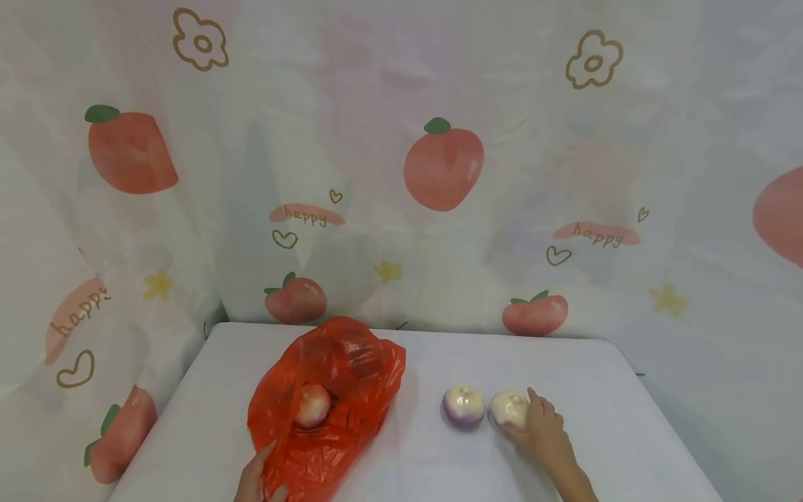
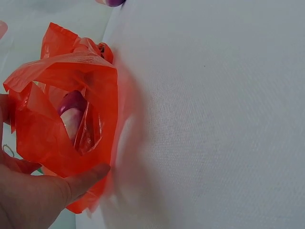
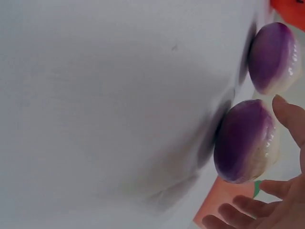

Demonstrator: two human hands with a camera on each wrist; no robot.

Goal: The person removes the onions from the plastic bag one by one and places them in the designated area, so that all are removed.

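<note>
Brought up to the right side of the outer vegetable (image 1: 509, 408) is the right hand (image 1: 542, 432), by which the tabletop (image 1: 410, 467) is overhung toward its right edge. Beyond the far edge and along the left side, a pale cloth (image 1: 370, 97) is hung, printed with peaches, flowers, hearts and the word "happy". Just beside the outer vegetable, the inner vegetable (image 1: 463, 408) is set, so that it is interposed between the right hand and the red bag (image 1: 376, 380); both vegetables are round, white above and purple below. The right hand is held well spread, its thumb and fingers extended around the outer vegetable without being closed on it; whether its skin is touched cannot be told. By the left hand (image 1: 256, 477), near the tabletop's near edge, the bag is gripped at its side, thumb kept apart from fingers with plastic held between. The bag is laid on the left half of the tabletop, its mouth gaping and its film crumpled, and inside it a bagged vegetable (image 1: 315, 404), purple and whitish, is seen, partly covered by a fold.
</note>
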